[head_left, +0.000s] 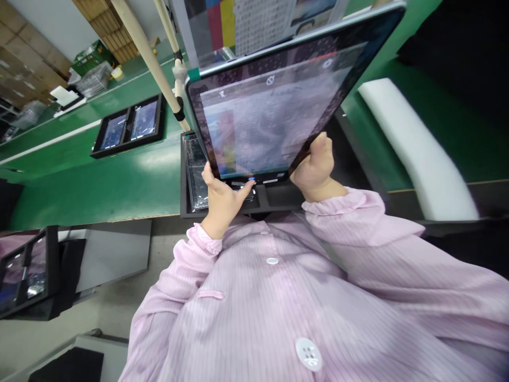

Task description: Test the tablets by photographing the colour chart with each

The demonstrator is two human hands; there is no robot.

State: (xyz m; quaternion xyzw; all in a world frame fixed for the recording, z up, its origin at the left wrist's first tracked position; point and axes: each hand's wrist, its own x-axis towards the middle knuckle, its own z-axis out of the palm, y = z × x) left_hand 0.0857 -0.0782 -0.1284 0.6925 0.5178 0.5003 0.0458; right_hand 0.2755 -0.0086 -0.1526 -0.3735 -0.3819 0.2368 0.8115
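Observation:
A large tablet (274,111) with a lit screen is held up, tilted, in front of my chest. My left hand (222,199) grips its lower left corner, with the thumb along the bottom edge. On the lower right side, my right hand (316,167) is closed on the tablet's edge; some of its fingers are hidden behind. A bit of green tape (193,75) sticks to the upper left corner. Beneath the tablet lies a black tray (286,196), and a glossy flat panel in clear wrap (198,178) rests in its left compartment.
Another black tray (128,127) with two screens sits on the green bench (99,191). Cream-coloured poles (149,58) and a colour test chart (262,26) stand behind the tablet. A white foam strip (421,148) lies at right. More trays (29,270) are lower left.

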